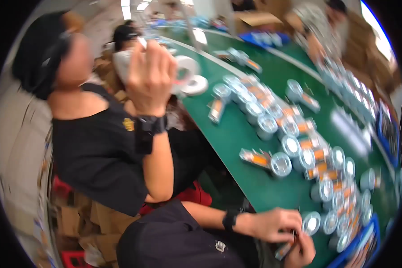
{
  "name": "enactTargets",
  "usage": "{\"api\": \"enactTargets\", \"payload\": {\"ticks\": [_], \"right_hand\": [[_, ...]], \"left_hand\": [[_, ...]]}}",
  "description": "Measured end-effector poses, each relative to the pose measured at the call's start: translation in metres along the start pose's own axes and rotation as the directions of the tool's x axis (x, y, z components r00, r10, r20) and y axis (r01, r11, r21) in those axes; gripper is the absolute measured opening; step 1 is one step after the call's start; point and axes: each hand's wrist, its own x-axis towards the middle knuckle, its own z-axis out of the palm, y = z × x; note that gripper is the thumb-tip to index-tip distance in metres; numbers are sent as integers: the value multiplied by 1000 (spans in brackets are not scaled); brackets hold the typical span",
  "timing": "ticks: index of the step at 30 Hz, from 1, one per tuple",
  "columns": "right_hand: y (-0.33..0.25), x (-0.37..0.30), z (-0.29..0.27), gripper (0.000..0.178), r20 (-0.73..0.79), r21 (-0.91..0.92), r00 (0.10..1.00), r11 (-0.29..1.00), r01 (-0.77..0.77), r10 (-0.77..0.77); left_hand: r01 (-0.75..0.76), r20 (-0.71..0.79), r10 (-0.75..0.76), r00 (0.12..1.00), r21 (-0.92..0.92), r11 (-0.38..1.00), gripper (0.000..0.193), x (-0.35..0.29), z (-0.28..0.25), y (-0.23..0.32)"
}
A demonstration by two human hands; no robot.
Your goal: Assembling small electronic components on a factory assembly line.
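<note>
My left hand, with a black band on the wrist, is closed at the table's near edge, thumb and fingers drawn together. Just below it my right hand is closed on the same small part, which has a clear end and an orange strip. Fingers cover most of this part. A pale-blue round cup sits right beside my fingertips; whether it belongs to the held part I cannot tell. Similar pale-blue cup pieces with orange strips lie in a long row beyond my hands.
On my left a co-worker in black raises a hand holding something small. White tape rolls lie near that hand. Blue trays stand along the green table. Another person works across it. Cardboard boxes are at lower left.
</note>
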Motion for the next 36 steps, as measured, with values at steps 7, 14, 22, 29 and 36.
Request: {"api": "enactTargets", "payload": {"ticks": [7,14,22,29,36], "right_hand": [[-25,43,-3,24,247,126,900,909,-398,360],[-19,34,-15,22,200,82,912,922,-378,357],[-23,40,-2,21,180,24,969,984,-178,171],[-22,21,-8,13,128,-11,969,977,-212,212],[-42,38,-2,21,206,-183,978,980,83,-45]], "left_hand": [[112,-27,-109,994,147,983,33,3,-33,4],[194,47,-194,980,4,981,32,10,-21,-9],[129,20,-135,991,164,978,27,8,-26,12],[100,13,-101,995,45,994,14,7,-17,1],[119,-2,-119,993,18,993,10,-1,-20,2]]}}
